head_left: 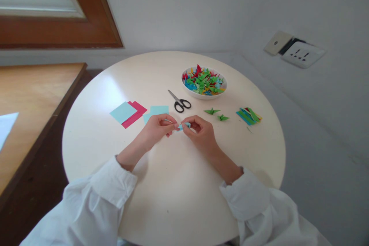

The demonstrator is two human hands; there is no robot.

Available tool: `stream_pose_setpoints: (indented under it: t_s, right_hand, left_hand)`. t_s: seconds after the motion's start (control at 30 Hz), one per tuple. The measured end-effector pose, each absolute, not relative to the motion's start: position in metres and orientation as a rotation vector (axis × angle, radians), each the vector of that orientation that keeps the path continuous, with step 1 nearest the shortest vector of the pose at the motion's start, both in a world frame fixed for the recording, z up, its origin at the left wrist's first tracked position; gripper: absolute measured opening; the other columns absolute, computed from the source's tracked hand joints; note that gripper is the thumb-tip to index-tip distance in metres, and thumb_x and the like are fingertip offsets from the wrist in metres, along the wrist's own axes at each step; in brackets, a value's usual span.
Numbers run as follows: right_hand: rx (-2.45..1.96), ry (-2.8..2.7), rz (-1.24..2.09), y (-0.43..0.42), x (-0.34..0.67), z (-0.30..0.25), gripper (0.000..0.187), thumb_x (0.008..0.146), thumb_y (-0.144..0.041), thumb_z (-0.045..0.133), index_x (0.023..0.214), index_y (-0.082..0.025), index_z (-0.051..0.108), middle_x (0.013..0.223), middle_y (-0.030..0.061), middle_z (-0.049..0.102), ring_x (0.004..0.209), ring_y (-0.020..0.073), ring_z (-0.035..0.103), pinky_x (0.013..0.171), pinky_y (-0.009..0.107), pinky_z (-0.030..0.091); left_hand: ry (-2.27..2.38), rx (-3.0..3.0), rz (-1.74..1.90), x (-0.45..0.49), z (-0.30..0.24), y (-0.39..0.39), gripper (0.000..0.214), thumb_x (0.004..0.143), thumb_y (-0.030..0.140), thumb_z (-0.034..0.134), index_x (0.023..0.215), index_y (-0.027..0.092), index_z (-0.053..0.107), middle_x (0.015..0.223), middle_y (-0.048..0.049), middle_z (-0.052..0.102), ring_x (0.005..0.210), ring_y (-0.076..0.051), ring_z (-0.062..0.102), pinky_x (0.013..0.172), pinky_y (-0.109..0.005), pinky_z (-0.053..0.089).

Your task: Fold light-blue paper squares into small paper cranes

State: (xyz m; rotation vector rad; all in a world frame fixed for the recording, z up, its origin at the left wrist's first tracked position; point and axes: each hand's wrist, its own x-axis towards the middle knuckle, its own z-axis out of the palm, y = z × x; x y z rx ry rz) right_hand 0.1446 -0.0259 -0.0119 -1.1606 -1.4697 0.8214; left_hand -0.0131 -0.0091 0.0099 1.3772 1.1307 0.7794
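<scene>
Blue paper (180, 127) is the one to watch in the head view: a tiny bit of it sits between the person's two hands, around the middle of the table (173, 203). Left hand (157, 128) has thumb and fingertip brought together on the near-left end, the other fingers loosely curled. Right hand (201, 131) pinches the other end the same way, fingers tucked in. They cover most of it, so no telling how the creases run, or if it's clear of the tabletop.

What could go sideways? Biggest worry is probably a tear: both pinches sit super close together on something small and thin, so one tug too hard apart and it could rip. A slightly off grip might also leave a crooked crease, and those don't really come out.

Then there's the clutter. The pale sheet (160, 110) lies right by the left hand, so a careless knuckle could drag it. The scissors (181, 103) are just beyond the hands, handles facing them, easy to bump on a reach toward the bowl (201, 96). And two little green cranes (212, 111) rest right of the right hand, where a swinging wrist could squash one.
</scene>
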Motion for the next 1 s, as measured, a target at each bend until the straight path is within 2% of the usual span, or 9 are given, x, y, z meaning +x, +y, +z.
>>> stream_pose_setpoints:
  t_s: [0.1, 0.27, 0.47, 0.6, 0.67, 0.8, 1.0]
  right_hand:
    - [-1.138, -1.493, 0.801, -0.027, 0.144, -0.01, 0.004, 0.07, -0.021, 0.057, 0.069, -0.018, 0.059, 0.067, 0.0002, 0.063, 0.062, 0.0122, 0.058, 0.06, 0.024, 0.05]
    - [-1.141, -1.522, 0.773, -0.029, 0.142, -0.009, 0.004, 0.071, -0.021, 0.057, 0.071, -0.018, 0.06, 0.07, 0.0012, 0.065, 0.064, 0.0126, 0.059, 0.061, 0.025, 0.05]
    - [-1.155, -1.558, 0.733, -0.029, 0.143, -0.01, 0.006, 0.075, -0.023, 0.055, 0.075, -0.018, 0.059, 0.079, 0.0044, 0.066, 0.072, 0.0141, 0.061, 0.067, 0.027, 0.051]
    - [-1.165, -1.622, 0.566, -0.026, 0.145, -0.012, 0.004, 0.075, -0.023, 0.057, 0.075, -0.02, 0.059, 0.088, 0.006, 0.063, 0.083, 0.0164, 0.059, 0.067, 0.028, 0.05]
    - [-1.198, -1.64, 0.496, -0.025, 0.146, -0.013, 0.004, 0.075, -0.024, 0.058, 0.074, -0.02, 0.06, 0.086, 0.0054, 0.061, 0.08, 0.0164, 0.057, 0.062, 0.027, 0.048]
    - [-1.237, -1.68, 0.493, -0.025, 0.147, -0.012, 0.007, 0.077, -0.023, 0.056, 0.072, -0.02, 0.059, 0.073, 0.0019, 0.057, 0.063, 0.0124, 0.051, 0.055, 0.025, 0.043]
    - [-1.206, -1.696, 0.495, -0.026, 0.145, -0.01, 0.01, 0.08, -0.022, 0.052, 0.071, -0.02, 0.056, 0.071, 0.0011, 0.058, 0.064, 0.0127, 0.052, 0.058, 0.025, 0.043]
  left_hand:
    - [1.147, 1.377, 0.766, -0.012, 0.012, -0.01, 0.019, 0.066, 0.033, 0.067, 0.072, 0.016, 0.063, 0.062, -0.0009, 0.059, 0.056, -0.011, 0.049, 0.052, -0.023, 0.037]
    - [1.104, 1.322, 0.786, -0.008, 0.014, -0.012, 0.02, 0.064, 0.033, 0.067, 0.072, 0.015, 0.061, 0.052, 0.0018, 0.053, 0.051, -0.01, 0.048, 0.049, -0.023, 0.035]
    - [1.131, 1.242, 0.863, -0.004, 0.015, -0.014, 0.016, 0.061, 0.027, 0.068, 0.068, 0.014, 0.06, 0.053, 0.0003, 0.059, 0.052, -0.011, 0.055, 0.053, -0.024, 0.041]
    - [1.156, 1.173, 0.931, -0.003, 0.014, -0.013, 0.016, 0.061, 0.025, 0.068, 0.067, 0.014, 0.058, 0.056, -0.0009, 0.062, 0.055, -0.013, 0.06, 0.058, -0.026, 0.047]
    - [1.156, 1.138, 0.961, -0.003, 0.012, -0.013, 0.02, 0.06, 0.027, 0.071, 0.068, 0.014, 0.058, 0.058, -0.0012, 0.064, 0.057, -0.014, 0.062, 0.06, -0.028, 0.049]
    - [1.125, 1.076, 1.007, -0.002, 0.008, -0.013, 0.031, 0.055, 0.033, 0.076, 0.071, 0.014, 0.057, 0.059, -0.001, 0.066, 0.061, -0.015, 0.064, 0.068, -0.032, 0.052]
    - [1.081, 1.081, 1.001, -0.002, 0.005, -0.014, 0.03, 0.055, 0.031, 0.077, 0.07, 0.014, 0.058, 0.06, -0.0006, 0.066, 0.063, -0.015, 0.064, 0.071, -0.032, 0.052]
